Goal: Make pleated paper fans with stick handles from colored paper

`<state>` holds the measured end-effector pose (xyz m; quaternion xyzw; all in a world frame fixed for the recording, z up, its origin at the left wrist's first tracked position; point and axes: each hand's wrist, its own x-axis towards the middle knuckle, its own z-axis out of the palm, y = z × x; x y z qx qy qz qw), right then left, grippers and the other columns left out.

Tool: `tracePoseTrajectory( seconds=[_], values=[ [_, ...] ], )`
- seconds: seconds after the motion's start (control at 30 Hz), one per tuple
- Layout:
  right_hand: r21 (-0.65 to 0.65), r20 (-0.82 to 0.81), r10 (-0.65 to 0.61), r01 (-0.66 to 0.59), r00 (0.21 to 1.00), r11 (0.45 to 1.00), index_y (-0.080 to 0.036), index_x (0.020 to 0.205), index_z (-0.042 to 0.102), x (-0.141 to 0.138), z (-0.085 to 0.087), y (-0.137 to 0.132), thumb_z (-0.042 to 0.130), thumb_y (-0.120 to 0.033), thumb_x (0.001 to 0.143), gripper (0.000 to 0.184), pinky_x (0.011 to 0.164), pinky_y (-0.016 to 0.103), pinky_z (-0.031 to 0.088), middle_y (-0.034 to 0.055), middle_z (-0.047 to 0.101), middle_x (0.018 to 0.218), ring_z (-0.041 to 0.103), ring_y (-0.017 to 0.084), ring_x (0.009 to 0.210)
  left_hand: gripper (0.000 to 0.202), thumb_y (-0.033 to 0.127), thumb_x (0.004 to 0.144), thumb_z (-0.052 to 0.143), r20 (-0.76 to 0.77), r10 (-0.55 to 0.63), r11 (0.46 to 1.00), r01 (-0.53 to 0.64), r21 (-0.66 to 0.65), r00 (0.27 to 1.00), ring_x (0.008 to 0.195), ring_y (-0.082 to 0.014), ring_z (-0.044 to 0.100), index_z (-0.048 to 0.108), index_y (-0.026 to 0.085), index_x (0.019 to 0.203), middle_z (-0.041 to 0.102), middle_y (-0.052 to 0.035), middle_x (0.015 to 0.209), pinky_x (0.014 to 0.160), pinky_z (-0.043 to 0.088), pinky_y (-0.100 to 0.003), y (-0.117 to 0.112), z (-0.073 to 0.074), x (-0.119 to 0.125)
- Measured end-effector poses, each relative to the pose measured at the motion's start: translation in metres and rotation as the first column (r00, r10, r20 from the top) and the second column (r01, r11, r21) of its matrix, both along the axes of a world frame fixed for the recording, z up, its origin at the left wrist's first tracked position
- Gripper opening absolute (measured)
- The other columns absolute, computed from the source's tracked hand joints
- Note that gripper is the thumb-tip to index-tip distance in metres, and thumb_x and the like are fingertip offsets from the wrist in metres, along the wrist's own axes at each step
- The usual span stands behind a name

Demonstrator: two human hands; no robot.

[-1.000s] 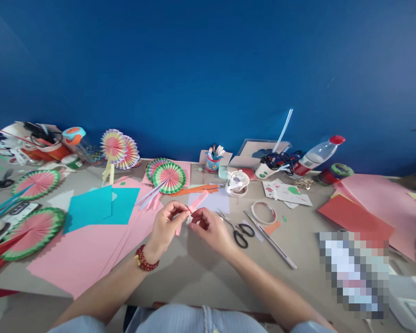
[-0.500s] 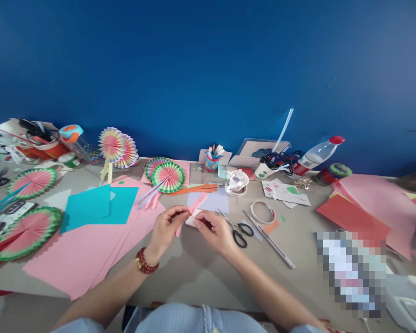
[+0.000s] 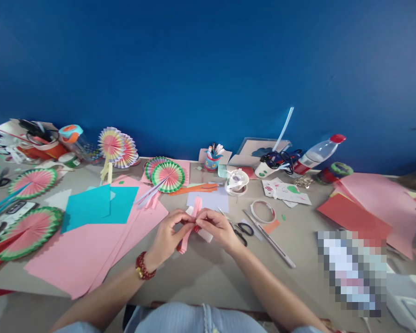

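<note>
Both my hands meet over the middle of the grey table (image 3: 201, 277), pinching a folded pink paper strip (image 3: 190, 231). My left hand (image 3: 168, 236), with a red bead bracelet at the wrist, grips the strip from the left. My right hand (image 3: 217, 229) pinches it from the right, fingers curled. The strip runs upright, one end above the fingers and the other hanging toward the table. Black-handled scissors (image 3: 241, 231) lie just right of my right hand.
Large pink sheets (image 3: 90, 249) and a teal sheet (image 3: 97, 206) lie at left with several pleated paper fans (image 3: 168, 176). A tape ring (image 3: 263, 212), a metal ruler (image 3: 270, 238), a bottle (image 3: 315, 155) and red and pink sheets (image 3: 353, 217) sit to the right. A blue wall stands behind.
The strip has turned from slanting up to the right to nearly upright. Both hands have dropped a little nearer to me and closed in on each other.
</note>
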<state>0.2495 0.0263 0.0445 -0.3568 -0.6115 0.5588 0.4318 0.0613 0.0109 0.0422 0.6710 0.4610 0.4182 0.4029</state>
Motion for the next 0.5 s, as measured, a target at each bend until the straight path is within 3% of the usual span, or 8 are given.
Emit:
tracePoseTrajectory(
  seconds=[0.23, 0.5],
  values=[
    [-0.125, -0.029, 0.07, -0.073, 0.997, 0.989, -0.019, 0.075, 0.062, 0.0038, -0.0023, 0.0016, 0.065, -0.051, 0.086, 0.034, 0.063, 0.026, 0.042, 0.0006, 0.058, 0.072, 0.052, 0.014, 0.067, 0.012, 0.026, 0.092, 0.057, -0.001, -0.054, 0.998, 0.054, -0.043, 0.999, 0.085, -0.0165, 0.06, 0.064, 0.019, 0.084, 0.059, -0.0027, 0.089, 0.078, 0.048, -0.027, 0.0028, 0.0018, -0.0023],
    [-0.045, 0.05, 0.148, -0.146, 0.988, 0.988, -0.018, 0.074, 0.061, 0.0082, 0.0071, 0.0082, 0.061, -0.051, 0.089, 0.037, 0.075, 0.03, 0.045, 0.0036, 0.061, 0.083, 0.056, 0.017, 0.078, 0.013, 0.026, 0.09, 0.059, 0.001, -0.064, 0.998, 0.064, -0.024, 0.998, 0.082, -0.0164, 0.059, 0.063, 0.018, 0.081, 0.059, -0.0028, 0.085, 0.076, 0.047, -0.027, 0.0053, 0.002, -0.0029]
  ],
)
